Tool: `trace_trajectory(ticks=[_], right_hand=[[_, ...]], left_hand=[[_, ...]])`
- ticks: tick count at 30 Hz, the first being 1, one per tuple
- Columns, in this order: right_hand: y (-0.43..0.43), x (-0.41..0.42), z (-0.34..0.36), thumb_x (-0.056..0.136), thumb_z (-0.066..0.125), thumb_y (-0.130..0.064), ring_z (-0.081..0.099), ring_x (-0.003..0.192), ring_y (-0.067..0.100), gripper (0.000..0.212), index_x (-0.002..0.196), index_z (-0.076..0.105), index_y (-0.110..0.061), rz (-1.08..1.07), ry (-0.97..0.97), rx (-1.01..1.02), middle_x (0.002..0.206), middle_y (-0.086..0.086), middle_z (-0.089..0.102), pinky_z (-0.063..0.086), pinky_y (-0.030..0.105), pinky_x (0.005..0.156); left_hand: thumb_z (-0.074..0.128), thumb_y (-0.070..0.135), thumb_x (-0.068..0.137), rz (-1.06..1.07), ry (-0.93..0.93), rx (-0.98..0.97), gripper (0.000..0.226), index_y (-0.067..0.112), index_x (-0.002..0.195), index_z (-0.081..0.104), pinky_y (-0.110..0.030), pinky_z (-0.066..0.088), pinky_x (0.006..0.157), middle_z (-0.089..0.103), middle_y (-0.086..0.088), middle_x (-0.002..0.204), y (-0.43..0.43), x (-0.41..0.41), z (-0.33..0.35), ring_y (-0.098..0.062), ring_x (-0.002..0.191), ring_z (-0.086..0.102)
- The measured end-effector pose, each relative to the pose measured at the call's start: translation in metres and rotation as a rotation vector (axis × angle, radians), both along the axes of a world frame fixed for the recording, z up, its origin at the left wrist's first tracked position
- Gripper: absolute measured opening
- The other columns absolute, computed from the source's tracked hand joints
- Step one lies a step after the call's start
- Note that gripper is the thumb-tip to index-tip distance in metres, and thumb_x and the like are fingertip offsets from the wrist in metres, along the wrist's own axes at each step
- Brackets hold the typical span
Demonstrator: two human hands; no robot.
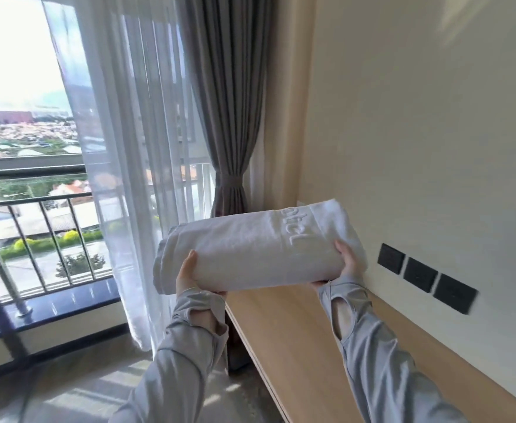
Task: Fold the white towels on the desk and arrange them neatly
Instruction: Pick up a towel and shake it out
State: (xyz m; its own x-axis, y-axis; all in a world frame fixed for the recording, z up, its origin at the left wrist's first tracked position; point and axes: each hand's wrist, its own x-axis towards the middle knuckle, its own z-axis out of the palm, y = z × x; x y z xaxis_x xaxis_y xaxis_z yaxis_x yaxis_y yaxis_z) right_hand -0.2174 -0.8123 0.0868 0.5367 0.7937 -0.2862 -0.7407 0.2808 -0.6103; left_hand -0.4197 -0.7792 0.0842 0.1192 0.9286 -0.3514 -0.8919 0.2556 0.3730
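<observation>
A folded white towel (250,248) with raised lettering is held in the air above the far end of the light wooden desk (296,337). My left hand (188,273) grips its lower left part from beneath, thumb up on the front. On the towel's right end, my right hand (350,261) holds it close to the wall. Both arms wear grey sleeves with thumb holes. The towel's underside and most of my fingers are hidden.
The cream wall (418,148) runs along the desk's right side, with three black socket plates (424,277) low on it. A grey curtain (229,117) and a sheer white one (134,178) hang by the window, beyond which stands a balcony railing (37,227).
</observation>
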Motion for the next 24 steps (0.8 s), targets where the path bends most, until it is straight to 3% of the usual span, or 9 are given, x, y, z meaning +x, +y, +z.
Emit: trace_trajectory(ticks=[10,13,17,21,24], right_hand=[[0.143,-0.024,-0.016,0.068,0.074,-0.029,0.063,0.081,0.027,0.023,0.086,0.061,-0.021,-0.02,0.064,-0.007,0.093,0.006,0.065,0.056,0.043,0.06],[0.192,-0.019,-0.029,0.071,0.072,-0.028,0.062,0.089,0.028,0.025,0.093,0.063,-0.02,-0.007,0.132,0.029,0.098,0.007,0.065,0.055,0.047,0.071],[0.256,-0.001,-0.036,0.073,0.072,-0.027,0.063,0.093,0.03,0.026,0.096,0.064,-0.018,-0.039,0.17,0.08,0.099,0.008,0.066,0.053,0.052,0.08],[0.302,0.022,-0.041,0.071,0.073,-0.026,0.062,0.1,0.032,0.042,0.111,0.063,-0.018,-0.112,0.218,0.1,0.108,0.009,0.065,0.05,0.057,0.085],[0.326,0.046,-0.047,0.071,0.074,-0.026,0.063,0.099,0.032,0.04,0.109,0.065,-0.017,-0.187,0.228,0.114,0.108,0.009,0.066,0.053,0.053,0.077]], left_hand=[[0.07,0.031,0.076,-0.017,-0.014,-0.008,0.051,0.015,0.122,0.055,-0.039,0.051,0.066,0.063,-0.009,0.119,0.15,-0.026,-0.015,-0.026,0.103,0.062],[0.071,0.032,0.074,-0.003,0.037,0.028,0.041,0.016,0.11,0.059,-0.036,0.05,0.063,0.065,-0.009,0.113,0.208,-0.019,-0.021,-0.025,0.094,0.064],[0.074,0.032,0.068,-0.061,0.056,0.049,0.056,0.016,0.119,0.058,-0.04,0.051,0.069,0.064,-0.008,0.117,0.285,0.003,-0.026,-0.027,0.102,0.063],[0.073,0.033,0.07,-0.113,0.093,0.051,0.052,0.019,0.118,0.058,-0.044,0.051,0.079,0.063,-0.008,0.118,0.349,0.033,-0.032,-0.029,0.104,0.062],[0.075,0.035,0.067,-0.193,0.13,0.019,0.053,0.019,0.115,0.059,-0.045,0.051,0.083,0.062,-0.007,0.119,0.389,0.065,-0.034,-0.03,0.106,0.06]])
